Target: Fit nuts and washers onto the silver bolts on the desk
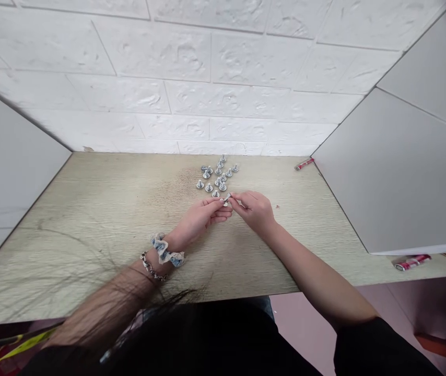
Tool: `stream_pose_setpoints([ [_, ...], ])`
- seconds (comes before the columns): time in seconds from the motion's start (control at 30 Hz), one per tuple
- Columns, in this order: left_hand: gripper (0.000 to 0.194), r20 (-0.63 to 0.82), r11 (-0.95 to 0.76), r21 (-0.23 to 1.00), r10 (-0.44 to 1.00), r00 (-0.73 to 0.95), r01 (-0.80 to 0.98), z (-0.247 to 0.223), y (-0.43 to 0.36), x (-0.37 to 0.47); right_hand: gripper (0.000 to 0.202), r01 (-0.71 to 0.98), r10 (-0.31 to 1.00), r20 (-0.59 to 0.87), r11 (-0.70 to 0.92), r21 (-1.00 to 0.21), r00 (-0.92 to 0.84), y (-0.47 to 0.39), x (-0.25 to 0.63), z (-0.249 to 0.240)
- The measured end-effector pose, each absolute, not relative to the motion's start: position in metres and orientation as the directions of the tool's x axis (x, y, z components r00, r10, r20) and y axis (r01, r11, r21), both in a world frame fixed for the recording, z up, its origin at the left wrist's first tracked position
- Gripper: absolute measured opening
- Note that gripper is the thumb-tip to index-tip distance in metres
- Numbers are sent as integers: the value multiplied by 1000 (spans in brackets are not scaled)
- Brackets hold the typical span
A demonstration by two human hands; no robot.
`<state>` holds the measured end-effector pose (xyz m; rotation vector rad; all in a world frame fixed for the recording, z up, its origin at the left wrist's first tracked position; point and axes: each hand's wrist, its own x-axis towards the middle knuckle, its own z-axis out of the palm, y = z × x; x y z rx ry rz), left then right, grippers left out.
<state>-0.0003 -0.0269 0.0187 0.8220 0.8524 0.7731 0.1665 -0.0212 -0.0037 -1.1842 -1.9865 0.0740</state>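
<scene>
Both hands meet over the middle of the tabletop, pinching a small metal bolt (226, 198) between them. My left hand (203, 214), with a scrunchie and a chain bracelet at its wrist, grips the bolt's near end between thumb and fingers. From the right, the thumb and forefinger of my right hand (255, 209) close on its other end. The fingers partly cover this piece, so its full shape is hidden. Just beyond my fingertips stands a loose group of several silver bolts (218, 181), most resting on their wide heads with the shanks up.
The pale wooden table (109, 209) ends at a white brick wall (211, 94), with grey panels on both sides. A red tube-like item (304, 164) lies by the right panel. Another red item (412, 262) lies at the right front edge.
</scene>
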Motion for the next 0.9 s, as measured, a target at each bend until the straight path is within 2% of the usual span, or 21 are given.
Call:
stream_pose_setpoints([
  [0.17,12,-318,420,890,851,418,-178,17,-27,2,25,724,682,656,625,-293,-323,-22,164,-4],
  [0.27,22,-296,357,929,877,379,-101,17,-27,3,24,706,644,686,656,-268,-338,-22,163,-5],
  [0.57,24,-133,137,990,893,430,20,9,-21,2,20,604,771,567,607,-517,-289,-24,165,-1],
  [0.73,25,-55,-10,988,907,417,152,10,-20,0,20,569,854,464,508,-646,-236,-25,165,7],
  [0.9,22,-24,-82,968,910,414,236,17,-23,-2,32,510,871,408,491,-706,-274,-23,168,9],
])
